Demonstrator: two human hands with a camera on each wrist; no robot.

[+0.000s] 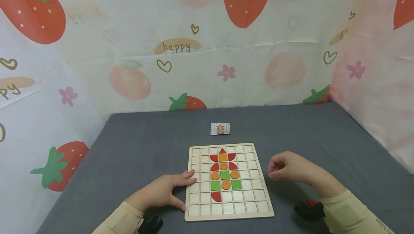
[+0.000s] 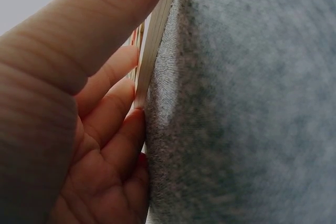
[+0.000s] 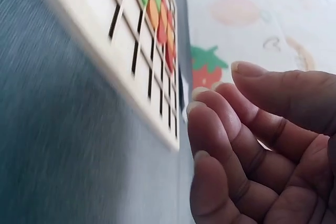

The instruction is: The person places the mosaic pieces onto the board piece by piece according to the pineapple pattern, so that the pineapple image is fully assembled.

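Note:
A pale wooden grid board lies on the grey cloth. In its middle columns sit a red triangle, an orange square, several orange discs, green squares and red quarter-round pieces. One red quarter-round piece lies lowest, at the left of the pattern. My left hand rests at the board's left edge, with fingertips over the rim and the thumb by the lower corner. To the right of the board hovers my right hand. Its fingers are loosely bent, with nothing between them and the thumb.
Behind the board lies a small card printed with a similar coloured pattern on a grid. Fabric walls with strawberry prints enclose the back and sides of the grey table surface. Black devices sit at both wrists.

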